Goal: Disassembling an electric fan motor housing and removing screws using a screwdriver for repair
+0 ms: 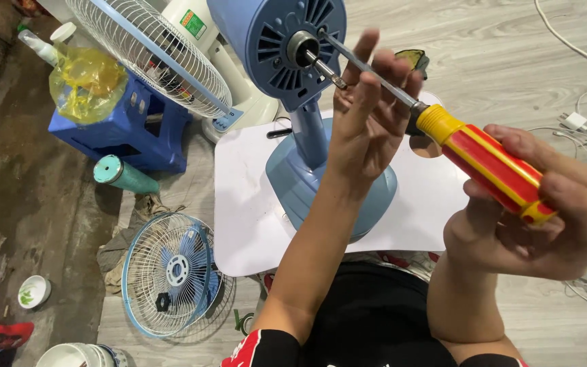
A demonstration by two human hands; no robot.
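A blue table fan body (287, 47) without its grille stands on a white board (246, 204), motor shaft (321, 64) pointing toward me. My right hand (531, 211) grips the red and yellow handle of a long screwdriver (490, 166). Its metal shank runs up left to the motor face beside the shaft. My left hand (368, 115) is raised with its fingers around the shank, steadying it near the motor.
A blue-rimmed fan grille with the blade (171, 275) lies on the floor at lower left. Another wire grille (151, 51) leans over a blue plastic stool (127, 129) with a yellow bag (83, 81). A teal bottle (123, 175), a small bowl (34, 291) and white cables (579, 122) lie around.
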